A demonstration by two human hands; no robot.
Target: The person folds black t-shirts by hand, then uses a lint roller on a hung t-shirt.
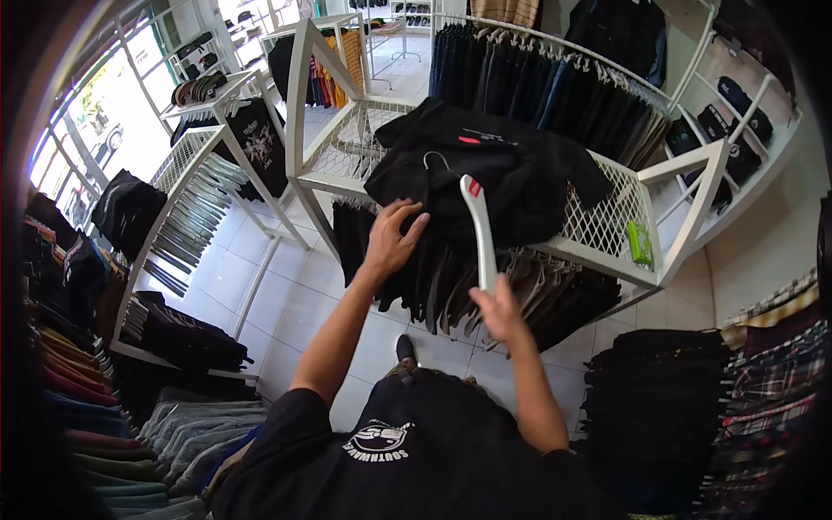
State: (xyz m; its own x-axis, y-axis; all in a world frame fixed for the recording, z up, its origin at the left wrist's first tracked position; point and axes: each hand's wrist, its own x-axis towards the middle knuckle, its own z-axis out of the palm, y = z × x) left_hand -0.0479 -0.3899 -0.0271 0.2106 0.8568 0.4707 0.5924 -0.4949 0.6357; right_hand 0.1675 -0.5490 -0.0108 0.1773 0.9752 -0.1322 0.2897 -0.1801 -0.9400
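Note:
A black shirt (520,195) lies spread over the white mesh-topped rack (607,217), with small red and white print near its upper part. My right hand (503,314) grips one end of a white hanger (482,230); the hanger's metal hook and red label point away from me, over the shirt. At the shirt's near left edge is my left hand (394,236), thumb and fingers apart, with nothing in it. Whether its fingertips touch the cloth cannot be told.
Dark trousers (537,82) hang on a curved rail behind the rack. A green packet (640,243) lies on the mesh at right. Racks of clothes stand left (195,217) and lower right (650,416). Caps (732,121) sit on wall shelves.

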